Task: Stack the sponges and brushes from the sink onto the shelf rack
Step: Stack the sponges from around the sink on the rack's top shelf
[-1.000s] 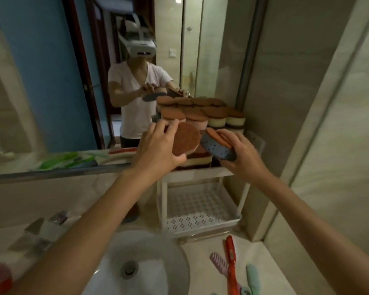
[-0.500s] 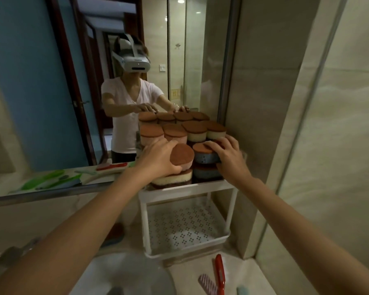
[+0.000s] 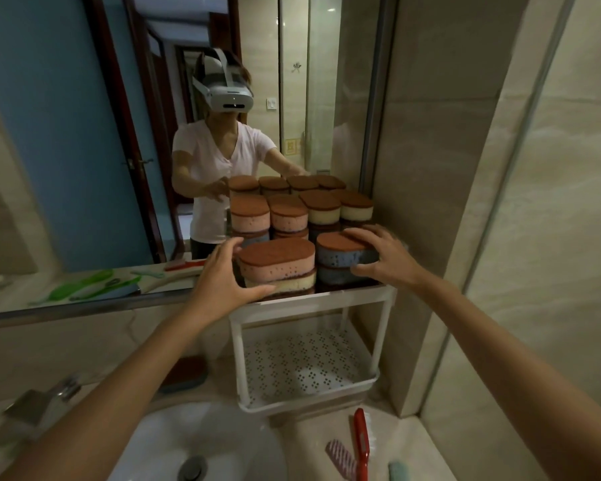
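Observation:
A white two-tier shelf rack (image 3: 311, 301) stands on the counter against the mirror. Its top tier holds several stacked oval sponges with brown scouring tops. A pink sponge (image 3: 278, 262) lies on a yellow one at the front left. My left hand (image 3: 222, 276) is beside that stack with fingers spread, touching its left end. A blue sponge (image 3: 340, 253) sits on the front right stack. My right hand (image 3: 384, 253) rests over its right end, fingers curled around it. The lower tier (image 3: 306, 368) is bare perforated plastic.
A white sink (image 3: 202, 446) with a drain lies below. A faucet (image 3: 39, 404) is at the left. A red brush (image 3: 361, 442), a pink brush (image 3: 340, 458) and a teal brush (image 3: 398, 471) lie on the counter. Another sponge (image 3: 183, 374) sits behind the sink. A tiled wall stands close on the right.
Both sponges went from held in the air to lying flat on the front stacks. My left hand has let go of the pink sponge and opened beside it.

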